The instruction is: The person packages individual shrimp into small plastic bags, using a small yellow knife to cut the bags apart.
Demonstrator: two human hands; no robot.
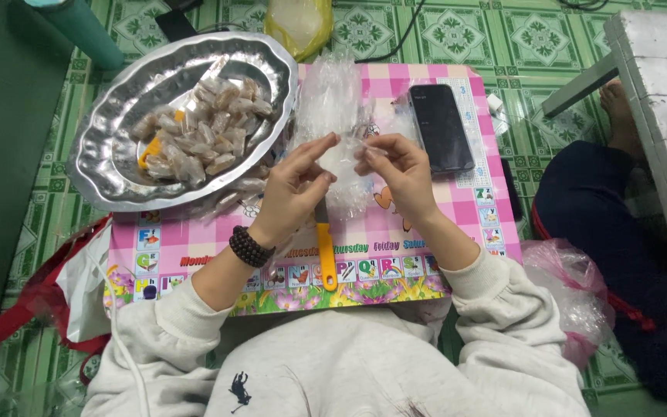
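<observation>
Green patterned floor tiles [457, 35] cover the room; a pink chequered children's lap board [426, 232] with picture squares along its edge rests across the person's lap and serves as the work surface. On its left corner sits a scalloped metal tray [110, 166] holding a heap of small clear-wrapped sweets [202, 135]. A black smartphone [440, 127] lies face up on the board's right half. A yellow-handled knife [325, 251] lies on the board between the wrists, handle towards the person. A loose pile of clear plastic wrappers [330, 96] sits at the board's far edge, just beside the tray.

Both hands are raised just above the board's centre, facing each other. The left hand [295, 189], with a dark bead bracelet [249, 247] at the wrist, pinches one edge of a small clear wrapper piece [344, 158] between thumb and fingertips. The right hand [399, 170] pinches the opposite edge, fingers curled. The piece is held between them, clear of the surface.

Another person's bare foot [619, 112] rests on the floor at right, beside a white bench [661, 93].
</observation>
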